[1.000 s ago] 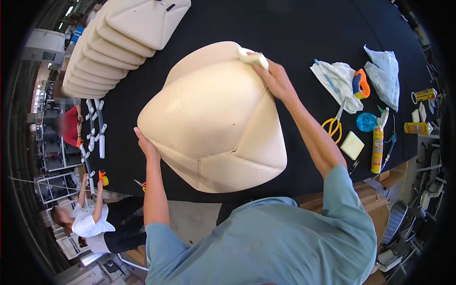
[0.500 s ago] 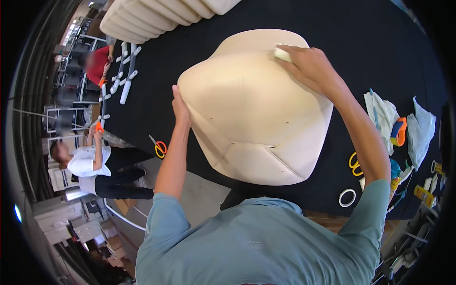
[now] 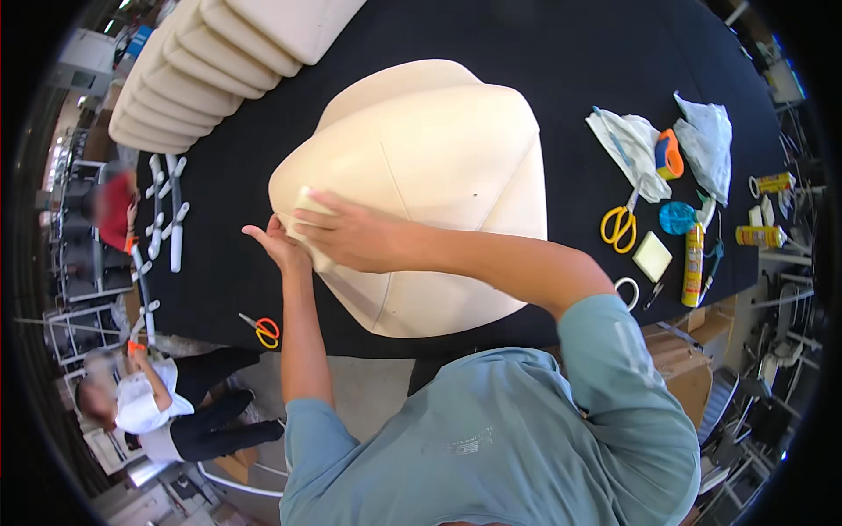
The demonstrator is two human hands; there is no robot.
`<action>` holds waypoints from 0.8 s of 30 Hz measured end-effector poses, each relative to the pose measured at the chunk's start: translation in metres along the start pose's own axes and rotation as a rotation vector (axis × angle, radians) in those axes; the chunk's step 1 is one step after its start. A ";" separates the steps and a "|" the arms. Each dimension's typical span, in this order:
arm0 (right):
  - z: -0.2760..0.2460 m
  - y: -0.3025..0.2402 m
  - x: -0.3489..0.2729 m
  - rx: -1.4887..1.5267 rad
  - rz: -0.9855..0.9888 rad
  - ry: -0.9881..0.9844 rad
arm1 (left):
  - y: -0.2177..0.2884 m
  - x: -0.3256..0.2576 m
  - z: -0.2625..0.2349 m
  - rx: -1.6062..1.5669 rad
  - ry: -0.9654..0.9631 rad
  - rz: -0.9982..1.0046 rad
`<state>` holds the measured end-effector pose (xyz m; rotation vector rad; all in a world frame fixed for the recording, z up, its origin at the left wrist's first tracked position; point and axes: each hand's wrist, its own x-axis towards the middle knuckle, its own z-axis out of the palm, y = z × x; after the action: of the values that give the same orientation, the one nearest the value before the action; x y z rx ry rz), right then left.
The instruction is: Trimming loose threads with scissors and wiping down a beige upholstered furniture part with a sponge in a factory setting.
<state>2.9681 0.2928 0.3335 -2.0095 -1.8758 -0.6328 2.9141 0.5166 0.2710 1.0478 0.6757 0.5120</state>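
Note:
A large cream padded chair shell (image 3: 465, 162) with sewn seams lies on the black-covered table in front of me. My right hand (image 3: 355, 232) reaches across it and presses a small pale sponge (image 3: 309, 202) on its left part. At the left edge, my left hand (image 3: 288, 250) steadies the shell, its fingers against the rim and partly hidden. The left thumb sticks out to the side, off the shell. Both hands are close together. A small dark spot (image 3: 475, 195) shows on the padding.
Stacked cream shells (image 3: 202, 70) stand far left, near white-and-grey jointed bars (image 3: 178, 219). Red-and-yellow scissors (image 3: 266, 331) lie near left. On the right are yellow scissors (image 3: 619, 230), a pale square pad (image 3: 652, 257), an orange tape dispenser (image 3: 668, 156) and a yellow can (image 3: 693, 263). Two people stand left.
My right hand with the sponge has moved from the shell's far right to its left edge, beside my left hand. The shell has turned, and my left thumb has come off it.

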 end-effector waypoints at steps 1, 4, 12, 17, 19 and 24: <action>-0.009 0.004 -0.020 0.017 0.103 -0.004 | -0.005 0.009 -0.012 -0.042 -0.046 -0.006; -0.050 0.054 -0.094 -0.045 0.623 -0.079 | -0.006 0.004 0.000 0.105 0.012 0.017; -0.028 -0.025 -0.187 0.006 0.759 0.060 | -0.020 0.016 -0.007 0.217 -0.045 0.086; -0.068 0.047 -0.207 -0.143 0.964 0.119 | -0.013 0.012 -0.003 0.269 0.016 0.072; -0.076 0.075 -0.210 -0.103 1.065 0.287 | -0.014 0.012 -0.002 0.279 0.011 0.071; -0.072 0.010 -0.207 0.036 0.815 0.065 | -0.012 0.009 -0.002 0.343 0.048 0.098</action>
<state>2.9623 0.0778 0.2876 -2.4167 -0.8698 -0.4059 2.9199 0.5191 0.2573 1.3998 0.7748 0.5180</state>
